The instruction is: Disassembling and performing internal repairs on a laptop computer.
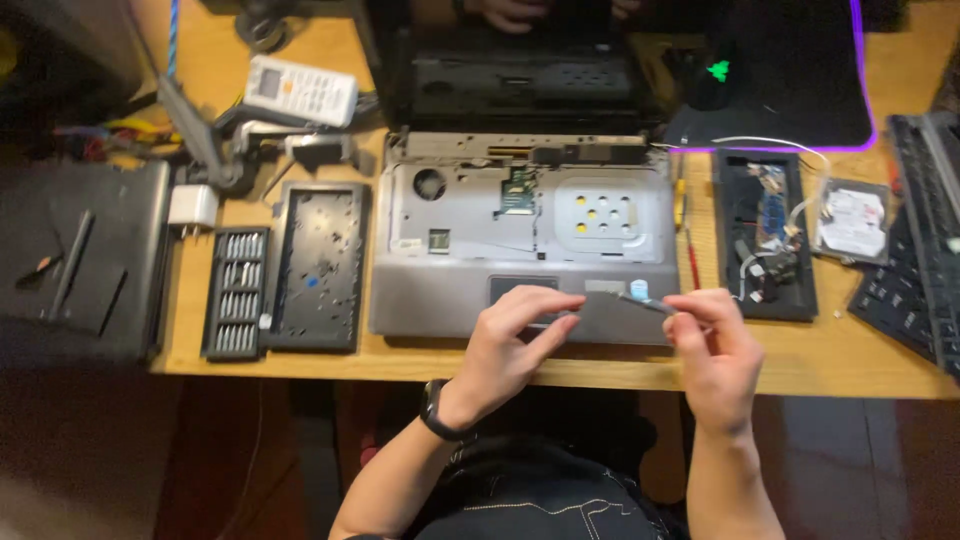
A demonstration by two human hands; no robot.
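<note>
An opened grey laptop with its keyboard removed lies on the wooden desk, its dark screen tilted back at the top. My left hand rests over the front edge near the touchpad, fingers bent and touching the tip of a thin tool. My right hand pinches that slim metal screwdriver, which points left across the palm rest. A dark watch sits on my left wrist.
A screwdriver bit set and a black tray lie left of the laptop. A black tray with small parts, a hard drive and a removed keyboard lie right. A white remote and another person's hands are at the far side.
</note>
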